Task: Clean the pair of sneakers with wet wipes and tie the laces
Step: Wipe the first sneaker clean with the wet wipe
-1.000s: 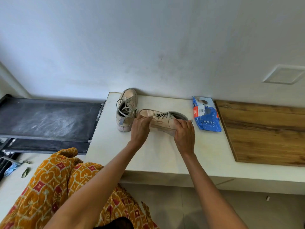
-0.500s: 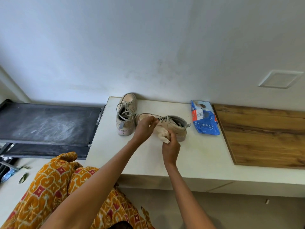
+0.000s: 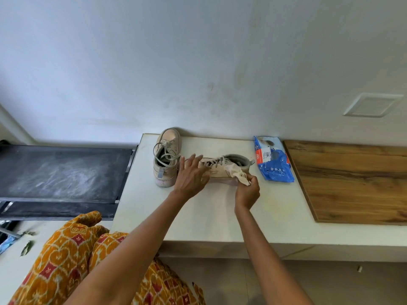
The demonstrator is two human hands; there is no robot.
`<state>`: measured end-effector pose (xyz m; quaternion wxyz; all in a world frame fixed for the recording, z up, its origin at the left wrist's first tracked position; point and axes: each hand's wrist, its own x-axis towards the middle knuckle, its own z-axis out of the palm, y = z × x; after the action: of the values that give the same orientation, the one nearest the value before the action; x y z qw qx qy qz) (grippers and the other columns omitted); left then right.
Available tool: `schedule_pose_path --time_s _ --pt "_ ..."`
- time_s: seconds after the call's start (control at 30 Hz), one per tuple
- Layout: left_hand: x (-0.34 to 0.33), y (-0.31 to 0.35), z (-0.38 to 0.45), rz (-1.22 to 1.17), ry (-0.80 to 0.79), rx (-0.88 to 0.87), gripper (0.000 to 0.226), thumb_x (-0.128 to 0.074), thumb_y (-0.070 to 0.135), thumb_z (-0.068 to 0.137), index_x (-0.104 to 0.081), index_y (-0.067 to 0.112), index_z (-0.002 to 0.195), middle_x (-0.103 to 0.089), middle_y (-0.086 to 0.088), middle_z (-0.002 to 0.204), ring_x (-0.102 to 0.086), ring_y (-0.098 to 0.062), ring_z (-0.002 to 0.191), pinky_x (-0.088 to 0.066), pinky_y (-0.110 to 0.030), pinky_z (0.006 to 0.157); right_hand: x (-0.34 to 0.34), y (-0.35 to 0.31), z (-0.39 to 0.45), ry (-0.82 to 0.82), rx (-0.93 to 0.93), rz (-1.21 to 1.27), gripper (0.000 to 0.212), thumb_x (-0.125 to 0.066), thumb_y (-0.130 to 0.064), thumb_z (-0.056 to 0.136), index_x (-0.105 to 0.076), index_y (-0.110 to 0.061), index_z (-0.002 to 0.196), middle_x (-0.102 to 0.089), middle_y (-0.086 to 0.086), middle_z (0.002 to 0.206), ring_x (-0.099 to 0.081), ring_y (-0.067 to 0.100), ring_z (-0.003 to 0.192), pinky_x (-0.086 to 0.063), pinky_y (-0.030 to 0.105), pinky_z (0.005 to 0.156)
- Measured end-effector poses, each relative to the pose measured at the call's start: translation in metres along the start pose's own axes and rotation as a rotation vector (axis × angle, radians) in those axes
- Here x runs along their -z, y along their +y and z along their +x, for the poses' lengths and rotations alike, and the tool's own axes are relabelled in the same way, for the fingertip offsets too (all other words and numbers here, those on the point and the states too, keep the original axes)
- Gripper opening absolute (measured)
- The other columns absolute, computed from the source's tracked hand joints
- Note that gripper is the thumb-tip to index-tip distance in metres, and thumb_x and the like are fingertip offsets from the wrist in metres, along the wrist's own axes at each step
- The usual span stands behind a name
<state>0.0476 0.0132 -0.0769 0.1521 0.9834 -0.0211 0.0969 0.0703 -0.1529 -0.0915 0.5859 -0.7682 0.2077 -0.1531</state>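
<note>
1. Wiping the near sneaker [image 3: 222, 170] is the step in hand; it lies sideways near the table's [image 3: 220, 212] back edge, toe toward the left edge.
2. Right hand [image 3: 246, 191] pinches a crumpled wipe [image 3: 236, 173] against the shoe's side, grip closed on it.
3. Left hand [image 3: 190, 175] rests on the toe, fingers spread, gripping nothing; I'd press down so the shoe can't slide.
4. Refold to a fresh face; the pack [image 3: 273, 160] lies just beside the heel.
5. Far sneaker [image 3: 166, 158], by the back-left corner, has loose laces [image 3: 164, 150].
</note>
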Motion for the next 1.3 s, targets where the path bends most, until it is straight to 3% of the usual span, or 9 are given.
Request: schedule_pose_path --time_s 0.1,0.23,0.43,0.57,0.67,0.8,0.97,1.07,1.3 --pt "0.004 0.009 -0.003 0.056 -0.052 -0.038 0.052 -0.033 0.044 0.090 -0.055 0.019 0.129 -0.057 -0.001 0.129 -0.044 -0.020 0.128 -0.004 -0.049 0.116 -0.004 -0.010 0.020 -0.044 -0.016 -0.036 0.014 -0.062 -0.012 0.088 -0.065 -0.005 0.100 -0.068 0.011 0.102 -0.062 0.026 0.093 -0.047 0.031 0.073" --pt "0.004 0.022 -0.007 0.150 -0.019 -0.130 0.057 -0.026 0.048 0.087 -0.065 0.016 0.115 -0.068 -0.003 0.109 -0.058 -0.022 0.106 -0.027 -0.042 0.106 -0.013 -0.027 0.047 -0.141 0.017 -0.176 0.018 -0.057 -0.017 0.091 -0.067 -0.006 0.101 -0.067 0.011 0.102 -0.059 0.024 0.086 -0.040 0.027 0.063" --pt "0.000 0.043 -0.018 0.223 0.087 -0.317 0.008 -0.063 0.017 0.075 -0.068 0.018 0.068 -0.067 0.003 0.066 -0.056 -0.020 0.065 -0.042 -0.031 0.070 -0.037 -0.041 0.057 -0.302 0.314 -0.499 0.023 -0.060 -0.023 0.090 -0.071 -0.011 0.105 -0.066 0.014 0.105 -0.062 0.031 0.093 -0.040 0.026 0.061" --pt "-0.007 0.032 -0.018 0.201 0.144 -0.378 0.011 -0.065 0.016 0.083 -0.070 0.015 0.093 -0.064 -0.001 0.087 -0.054 -0.017 0.076 -0.045 -0.031 0.070 -0.038 -0.047 0.043 -0.401 0.445 -0.434 0.025 -0.062 -0.013 0.088 -0.065 -0.010 0.113 -0.070 0.011 0.107 -0.065 0.026 0.096 -0.040 0.021 0.068" --pt "0.002 0.021 -0.009 0.119 0.219 -0.284 0.039 -0.072 0.015 0.076 -0.062 0.009 0.113 -0.060 -0.010 0.103 -0.058 -0.023 0.089 -0.052 -0.033 0.076 -0.036 -0.047 0.036 -0.410 0.479 -0.372 0.016 -0.059 -0.009 0.088 -0.068 -0.010 0.101 -0.072 0.007 0.096 -0.066 0.023 0.087 -0.038 0.017 0.058" --pt "0.009 0.015 -0.007 0.054 0.148 -0.329 0.049 -0.075 0.012 0.076 -0.057 0.007 0.121 -0.053 -0.014 0.120 -0.058 -0.027 0.106 -0.056 -0.033 0.078 -0.026 -0.038 0.021 -0.449 0.574 -0.411 0.017 -0.057 -0.012 0.090 -0.072 -0.008 0.098 -0.072 0.008 0.090 -0.065 0.019 0.077 -0.030 0.005 0.055" --pt "0.006 0.014 -0.014 0.017 0.088 -0.244 0.069 -0.076 0.019 0.076 -0.045 -0.001 0.135 -0.048 -0.016 0.136 -0.056 -0.027 0.117 -0.056 -0.030 0.076 0.022 -0.001 0.004 -0.549 0.731 -0.513 0.015 -0.065 -0.022 0.082 -0.075 -0.013 0.087 -0.068 0.006 0.078 -0.060 0.022 0.074 -0.044 0.031 0.054" --pt "0.005 0.014 -0.011 0.088 0.094 -0.292 0.074 -0.079 0.022 0.073 -0.045 -0.003 0.134 -0.051 -0.019 0.133 -0.054 -0.030 0.118 -0.052 -0.036 0.092 0.034 -0.004 0.013 -0.592 0.737 -0.611 0.015 -0.061 -0.021 0.080 -0.076 -0.018 0.084 -0.068 0.003 0.074 -0.060 0.022 0.074 -0.041 0.029 0.053" --pt "0.006 0.004 -0.006 0.211 0.146 -0.287 0.070 -0.077 0.038 0.072 -0.053 0.011 0.132 -0.057 -0.005 0.130 -0.055 -0.025 0.118 -0.040 -0.043 0.103 -0.012 -0.034 0.000 -0.351 0.601 -0.577 0.017 -0.055 -0.019 0.090 -0.069 -0.010 0.090 -0.064 0.010 0.081 -0.057 0.024 0.078 -0.035 0.028 0.056"
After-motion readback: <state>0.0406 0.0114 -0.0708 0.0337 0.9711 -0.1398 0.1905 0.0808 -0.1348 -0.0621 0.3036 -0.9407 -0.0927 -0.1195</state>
